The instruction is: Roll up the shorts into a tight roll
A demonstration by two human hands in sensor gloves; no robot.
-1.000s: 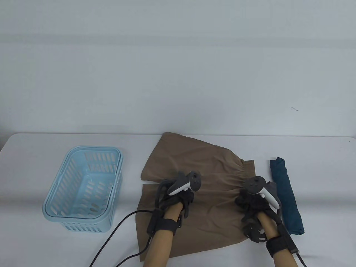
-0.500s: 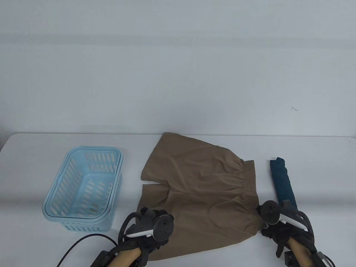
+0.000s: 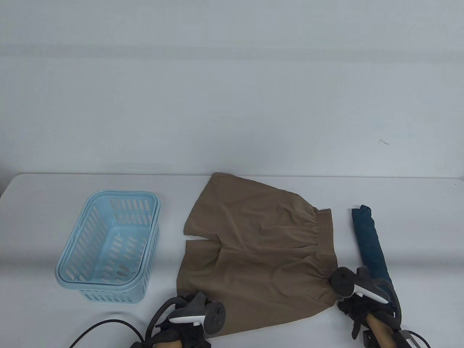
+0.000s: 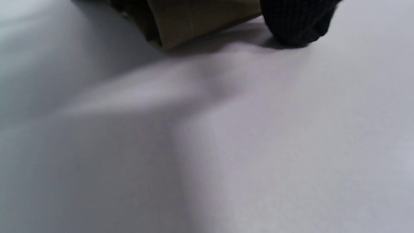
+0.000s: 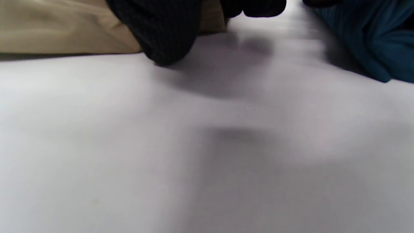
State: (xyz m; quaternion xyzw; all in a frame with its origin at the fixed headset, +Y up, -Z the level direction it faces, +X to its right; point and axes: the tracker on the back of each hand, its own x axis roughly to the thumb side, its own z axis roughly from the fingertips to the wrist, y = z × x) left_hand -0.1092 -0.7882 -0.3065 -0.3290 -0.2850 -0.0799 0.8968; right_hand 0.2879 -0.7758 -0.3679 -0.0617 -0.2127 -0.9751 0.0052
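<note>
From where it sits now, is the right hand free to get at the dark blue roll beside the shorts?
Probably yes. The right hand sits at the brown shorts' near right corner, with the dark blue roll right beside it on the table and nothing between them.

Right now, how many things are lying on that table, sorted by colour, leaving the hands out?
Brown: 1, the shorts, spread flat.
Dark blue: 1, a rolled cloth to the right of the shorts.
Light blue: 1, a plastic basket on the left.
Total: 3.
</note>
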